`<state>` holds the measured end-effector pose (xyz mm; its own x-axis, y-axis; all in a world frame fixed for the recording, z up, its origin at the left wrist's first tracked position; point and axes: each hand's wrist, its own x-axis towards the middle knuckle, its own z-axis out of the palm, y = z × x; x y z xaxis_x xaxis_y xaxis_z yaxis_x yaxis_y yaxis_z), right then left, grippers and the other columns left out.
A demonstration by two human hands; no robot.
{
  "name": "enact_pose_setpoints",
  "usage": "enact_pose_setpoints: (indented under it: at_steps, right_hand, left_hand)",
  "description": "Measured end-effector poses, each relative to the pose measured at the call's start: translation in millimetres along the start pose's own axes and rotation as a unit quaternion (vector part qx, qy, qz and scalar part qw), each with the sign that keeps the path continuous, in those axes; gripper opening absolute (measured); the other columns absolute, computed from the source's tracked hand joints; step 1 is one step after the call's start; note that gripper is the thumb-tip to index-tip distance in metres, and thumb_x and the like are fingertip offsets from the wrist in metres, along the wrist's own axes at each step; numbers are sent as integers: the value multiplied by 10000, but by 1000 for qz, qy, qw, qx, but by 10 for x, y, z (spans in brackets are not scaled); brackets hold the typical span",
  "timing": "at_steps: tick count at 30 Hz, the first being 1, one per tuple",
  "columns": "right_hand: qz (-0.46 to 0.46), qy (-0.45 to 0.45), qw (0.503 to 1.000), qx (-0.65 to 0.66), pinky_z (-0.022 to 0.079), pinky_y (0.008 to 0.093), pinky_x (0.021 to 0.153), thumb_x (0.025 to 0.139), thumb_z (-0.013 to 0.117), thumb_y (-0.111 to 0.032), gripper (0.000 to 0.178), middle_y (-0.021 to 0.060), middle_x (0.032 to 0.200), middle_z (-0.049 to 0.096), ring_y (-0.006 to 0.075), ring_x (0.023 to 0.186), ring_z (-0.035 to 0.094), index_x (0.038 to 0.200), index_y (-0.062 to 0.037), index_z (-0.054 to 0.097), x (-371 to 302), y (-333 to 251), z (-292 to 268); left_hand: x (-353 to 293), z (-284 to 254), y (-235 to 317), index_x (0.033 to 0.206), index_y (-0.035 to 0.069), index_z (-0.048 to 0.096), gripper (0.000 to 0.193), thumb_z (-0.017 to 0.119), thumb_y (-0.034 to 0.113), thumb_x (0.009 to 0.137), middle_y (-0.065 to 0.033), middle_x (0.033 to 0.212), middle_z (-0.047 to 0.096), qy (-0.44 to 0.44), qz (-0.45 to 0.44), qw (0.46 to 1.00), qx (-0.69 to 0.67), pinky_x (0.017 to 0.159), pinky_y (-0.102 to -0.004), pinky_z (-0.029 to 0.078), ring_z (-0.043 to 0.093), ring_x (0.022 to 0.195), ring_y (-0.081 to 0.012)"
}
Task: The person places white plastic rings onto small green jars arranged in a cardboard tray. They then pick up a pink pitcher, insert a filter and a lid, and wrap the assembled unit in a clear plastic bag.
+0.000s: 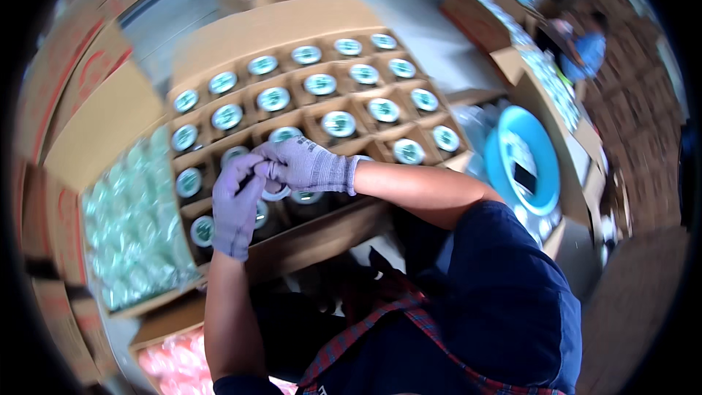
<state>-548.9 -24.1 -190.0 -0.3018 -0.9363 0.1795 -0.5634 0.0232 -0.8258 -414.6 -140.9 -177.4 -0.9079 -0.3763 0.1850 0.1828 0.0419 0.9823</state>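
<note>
My left hand [238, 205] and my right hand [298, 164], both in pale purple knit gloves, meet above the near part of an open cardboard box [325, 240]. The fingers of both are closed and touch at the tips; whatever is pinched there is too small and blurred to make out. Below them, several round containers with silver-rimmed, green-and-white lids [338, 124] stand upright in the box, each in its own cell of a cardboard divider [300, 104]. My hands cover some of the lids in the nearer rows.
On the left is a carton of clear green wrapped items [131, 223]; pink wrapped items [175, 360] lie below it. To the right, a blue basin [542, 175] holds a dark flat object [524, 178]. Another person [585, 53] in blue works by a long carton [504, 22] at the far right.
</note>
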Motion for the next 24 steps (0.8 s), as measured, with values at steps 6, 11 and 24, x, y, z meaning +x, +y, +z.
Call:
enact_pose_setpoints:
  at_steps: [6, 11, 24]
  right_hand:
    - [266, 20, 961, 73, 534, 248, 544, 922, 512, -94, 364, 64, 811, 680, 98, 548, 634, 1279, -39, 556, -2049, -693, -918]
    - [151, 113, 978, 85, 543, 262, 568, 983, 505, -211, 273, 68, 774, 682, 116, 592, 666, 1145, -19, 611, -2156, -986, -759]
    - [-17, -140, 952, -272, 447, 385, 974, 977, 528, -210, 407, 220, 1265, 594, 337, 1141, 582, 1268, 72, 543, -1237, 663, -802]
  left_hand:
    - [-299, 1226, 142, 1144, 16, 560, 295, 605, -30, 856, -64, 1049, 609, -174, -49, 984, -6, 711, -235, 498, 617, 842, -102]
    - [-492, 1214, 179, 1341, 27, 436, 549, 660, 25, 840, -104, 1186, 574, -271, -21, 962, 7, 774, -275, 522, 616, 947, -143]
    - [-5049, 905, 1160, 1310, 23, 499, 408, 575, 18, 909, -95, 1044, 647, 622, -89, 778, 7, 728, -296, 548, 662, 826, -170]
